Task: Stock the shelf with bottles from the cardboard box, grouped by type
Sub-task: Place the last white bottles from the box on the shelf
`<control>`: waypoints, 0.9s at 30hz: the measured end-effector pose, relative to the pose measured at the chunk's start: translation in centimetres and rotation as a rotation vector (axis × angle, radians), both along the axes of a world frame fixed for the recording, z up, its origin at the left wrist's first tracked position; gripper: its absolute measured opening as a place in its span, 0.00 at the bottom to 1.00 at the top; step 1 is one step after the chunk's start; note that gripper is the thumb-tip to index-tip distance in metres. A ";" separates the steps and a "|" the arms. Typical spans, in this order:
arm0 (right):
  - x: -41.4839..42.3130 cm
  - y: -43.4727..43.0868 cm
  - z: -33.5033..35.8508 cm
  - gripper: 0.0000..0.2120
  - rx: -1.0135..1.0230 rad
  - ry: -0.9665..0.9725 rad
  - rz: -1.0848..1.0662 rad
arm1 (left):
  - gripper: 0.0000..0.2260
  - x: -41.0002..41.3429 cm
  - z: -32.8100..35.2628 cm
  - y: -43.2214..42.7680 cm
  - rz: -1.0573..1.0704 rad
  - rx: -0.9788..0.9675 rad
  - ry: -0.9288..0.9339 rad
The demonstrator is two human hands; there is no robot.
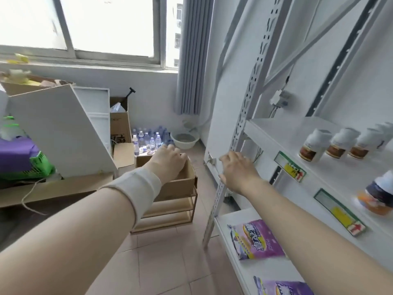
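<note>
The left hand (168,161) reaches down into the cardboard box (180,185), which sits on a wooden rack (170,211) left of the shelf (276,143). Its fingers curl down at the far rim. Whether they hold a bottle, I cannot tell. The right hand (238,171) is loosely spread and empty, just beside the shelf post (240,128). White bottles (338,143) with brown labels stand on the upper board. To do this step well: grip one bottle by its body, lift it straight up, and set it beside its own type.

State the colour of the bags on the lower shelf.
The bags are mainly purple with yellow print; the head view shows it.
</note>
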State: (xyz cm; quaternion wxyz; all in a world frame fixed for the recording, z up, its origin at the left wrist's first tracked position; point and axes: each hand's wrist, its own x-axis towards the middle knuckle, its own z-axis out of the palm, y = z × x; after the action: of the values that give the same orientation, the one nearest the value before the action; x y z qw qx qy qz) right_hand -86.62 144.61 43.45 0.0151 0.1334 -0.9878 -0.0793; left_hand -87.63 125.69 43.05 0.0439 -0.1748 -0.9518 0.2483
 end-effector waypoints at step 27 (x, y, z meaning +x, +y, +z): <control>-42.7 -22.1 -27.3 0.24 0.068 -0.681 0.244 | 0.14 -38.1 -28.3 -22.7 0.543 0.442 -0.690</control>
State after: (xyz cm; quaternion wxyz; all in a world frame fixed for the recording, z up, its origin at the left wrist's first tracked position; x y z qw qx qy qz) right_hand -129.35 122.55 16.12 -0.3097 0.2693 -0.9099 -0.0608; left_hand -125.77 103.02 14.78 -0.3042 0.0211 -0.9519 -0.0293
